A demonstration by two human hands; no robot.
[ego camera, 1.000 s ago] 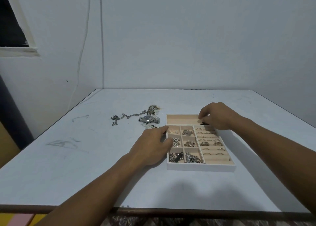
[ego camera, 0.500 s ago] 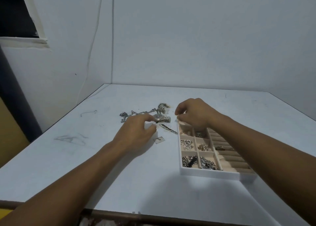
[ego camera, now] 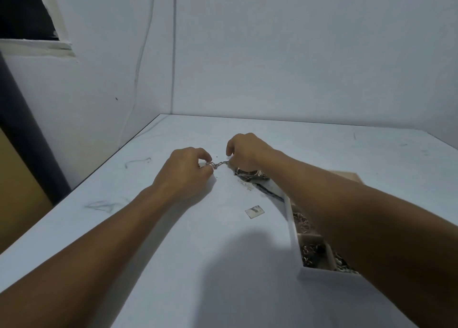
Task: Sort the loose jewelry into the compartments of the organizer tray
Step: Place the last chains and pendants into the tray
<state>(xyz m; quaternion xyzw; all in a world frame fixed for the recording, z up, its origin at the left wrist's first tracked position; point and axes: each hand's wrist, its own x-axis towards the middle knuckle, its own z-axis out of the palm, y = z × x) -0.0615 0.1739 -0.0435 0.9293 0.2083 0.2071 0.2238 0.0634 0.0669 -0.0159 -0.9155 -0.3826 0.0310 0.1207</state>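
Pinching chain (ego camera: 220,164), left hand (ego camera: 184,172), right hand (ego camera: 247,154) curled

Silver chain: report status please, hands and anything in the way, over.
Left hand and right hand each pinch an end of silver link chain. White compartment tray partly hidden by right forearm. Silver wristwatch lies under right wrist.

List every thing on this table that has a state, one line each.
chain: stretched between both hands.
left hand: fingers curled, pinching one end of the chain.
right hand: fingers curled on the chain's other end.
watch: lying on the table under the right wrist.
organizer tray: on the table, visible compartments hold jewelry, rest hidden by the right arm.
small square piece: lying flat, loose.
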